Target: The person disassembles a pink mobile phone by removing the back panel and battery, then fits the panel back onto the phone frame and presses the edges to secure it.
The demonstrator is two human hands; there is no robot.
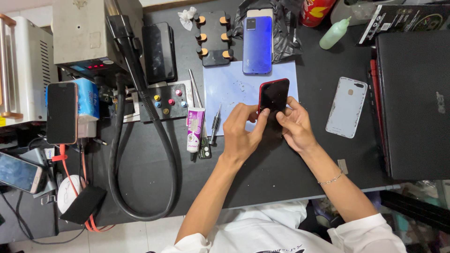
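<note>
Both hands are holding a red-framed smartphone [273, 96] above the pale blue work mat [229, 89]. The left hand [241, 133] is pinching its lower edge, and the right hand [294, 125] is gripping its side. It looks like the screen-inspection step; careful, steady finger pressure seems needed.

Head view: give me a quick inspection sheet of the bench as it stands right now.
Surface: black desk with a pale blue mat.
Job's things: red-edged phone with a dark screen, partly over the mat.
Clutter: blue phone, white back cover, screwdriver, glue tube, green squeeze bottle.
Grippers: left hand and right hand both grip the red-edged phone.
Cables: thick black hose loops across the desk; orange cable at the far left.
Surroundings: closed black laptop, grey machine with a red display.
</note>
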